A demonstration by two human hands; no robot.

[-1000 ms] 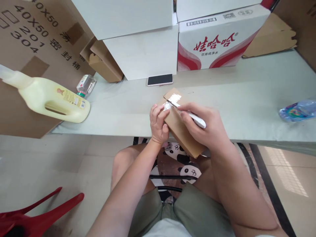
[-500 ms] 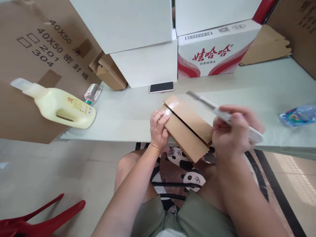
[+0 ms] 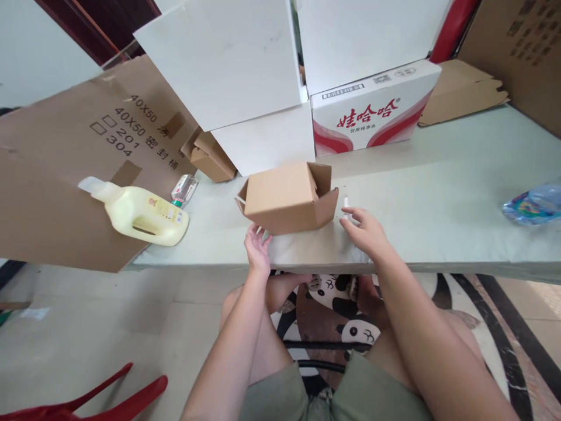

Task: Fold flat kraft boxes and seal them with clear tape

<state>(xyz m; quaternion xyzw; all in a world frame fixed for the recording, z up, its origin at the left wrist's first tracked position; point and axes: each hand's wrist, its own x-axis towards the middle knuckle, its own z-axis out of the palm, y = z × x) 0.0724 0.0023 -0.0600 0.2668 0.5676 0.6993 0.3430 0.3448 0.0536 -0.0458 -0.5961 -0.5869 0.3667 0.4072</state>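
Observation:
A brown cardboard box (image 3: 280, 196) rests on the table with its end flaps standing out at both sides. My left hand (image 3: 258, 248) is at the box's lower left corner, palm turned up and fingers apart; whether it touches the box I cannot tell. To the right of the box, my right hand (image 3: 366, 231) has its thumb and forefinger at a white utility knife (image 3: 346, 202), low over the tabletop. Part of the knife is hidden by the fingers.
On the left, a yellow jug (image 3: 146, 216) and a small clear bottle (image 3: 184, 188) lie before a large carton (image 3: 56, 175). Behind stand white panels (image 3: 263, 140) and a white-and-red water carton (image 3: 372, 114). A plastic bottle (image 3: 532, 203) lies at right on the table (image 3: 442, 216).
The box has moved from the table's edge farther onto the table and been turned, its flaps now out. My right hand has lowered the knife to the tabletop. My left hand has opened.

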